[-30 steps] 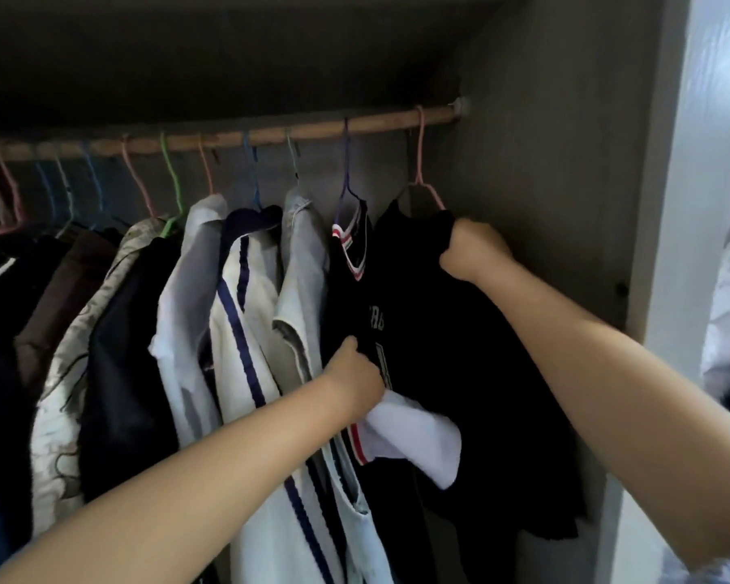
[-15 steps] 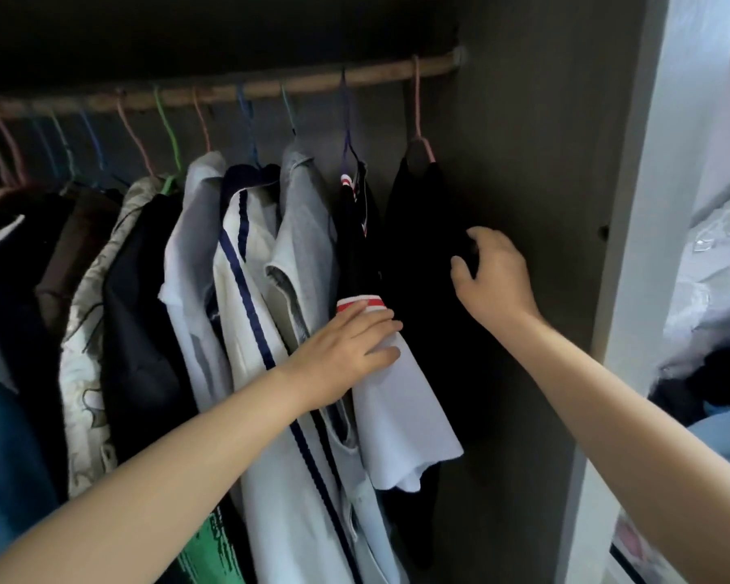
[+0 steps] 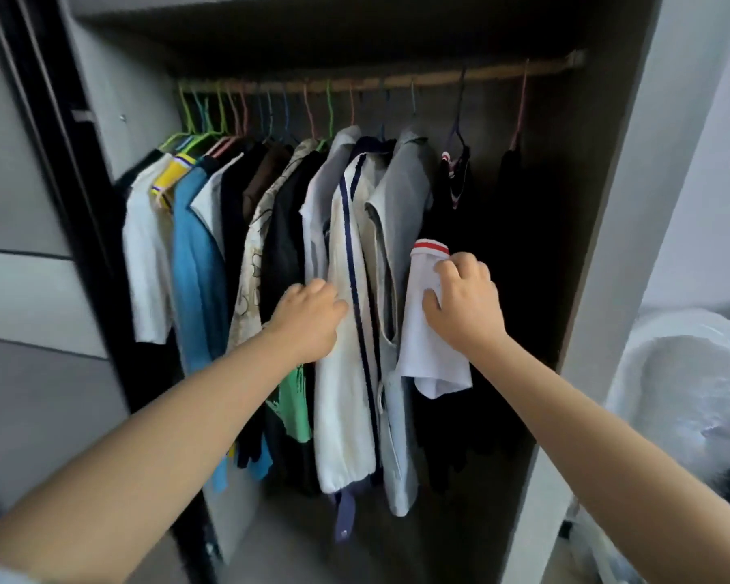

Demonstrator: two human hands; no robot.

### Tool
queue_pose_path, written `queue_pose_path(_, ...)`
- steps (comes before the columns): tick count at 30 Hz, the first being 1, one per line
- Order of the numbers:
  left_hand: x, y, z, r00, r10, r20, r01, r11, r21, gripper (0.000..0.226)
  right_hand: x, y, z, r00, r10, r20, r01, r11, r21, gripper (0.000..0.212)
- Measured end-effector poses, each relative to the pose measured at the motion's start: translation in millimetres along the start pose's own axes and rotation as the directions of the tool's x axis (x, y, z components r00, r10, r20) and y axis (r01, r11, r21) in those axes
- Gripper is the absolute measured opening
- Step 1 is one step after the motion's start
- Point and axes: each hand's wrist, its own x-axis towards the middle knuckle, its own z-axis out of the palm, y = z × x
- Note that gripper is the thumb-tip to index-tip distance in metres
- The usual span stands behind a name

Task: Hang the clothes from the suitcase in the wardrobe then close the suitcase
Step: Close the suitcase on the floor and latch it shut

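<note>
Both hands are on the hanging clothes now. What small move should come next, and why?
Probably let go of the white sleeve and draw both hands back. The right hand pinches it, the left hand rests on the white jacket, and everything in view hangs on the rod already.

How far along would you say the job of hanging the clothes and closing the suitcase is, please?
Done: many garments hang on coloured hangers along the wooden rail. In hand: the right hand grips the white sleeve with red-striped cuff, and the left hand presses on the white jacket with navy stripe. Left: the suitcase is out of view, so its closing cannot be confirmed.
</note>
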Motion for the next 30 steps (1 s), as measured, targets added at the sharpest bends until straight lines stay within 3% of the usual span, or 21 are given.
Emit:
queue_pose_path(2,-35,-2,-11,0.974,-0.127,0.187,0.128,0.992,0.006,0.037,-15,-21,2,0.995,-0.082,0.048,0.079,0.995,0.058,0.036)
queue_pose_path(7,-142,-24,-21,0.85,-0.354,0.391,0.417,0.905,-0.087,0.027,-55,-82,20,0.945,-0.257,0.203,0.221,0.958,0.183,0.037)
queue_pose_path(10,-221,-48,-31,0.749,-0.507,0.427,0.612,0.775,-0.154,0.022,-90,-132,38,0.881,-0.376,0.286,0.31,0.917,0.252,0.039)
queue_pose_path(13,-320,-69,-38,0.587,-0.596,0.548,0.75,0.655,-0.091,0.026,-140,-195,58,0.77,-0.514,0.377,0.397,0.85,0.347,0.042)
queue_pose_path(16,-412,-78,-44,0.43,-0.611,0.664,0.825,0.564,-0.016,0.027,-197,-248,76,0.679,-0.59,0.436,0.414,0.799,0.435,0.042)
queue_pose_path(20,-546,-79,-49,0.199,-0.616,0.762,0.855,0.489,0.172,0.035,-296,-325,100,0.486,-0.686,0.541,0.431,0.727,0.535,0.04)
queue_pose_path(30,-830,-47,-26,-0.077,-0.437,0.896,0.887,0.38,0.262,0.023,-561,-454,138,0.112,-0.733,0.671,0.324,0.666,0.673,0.036)
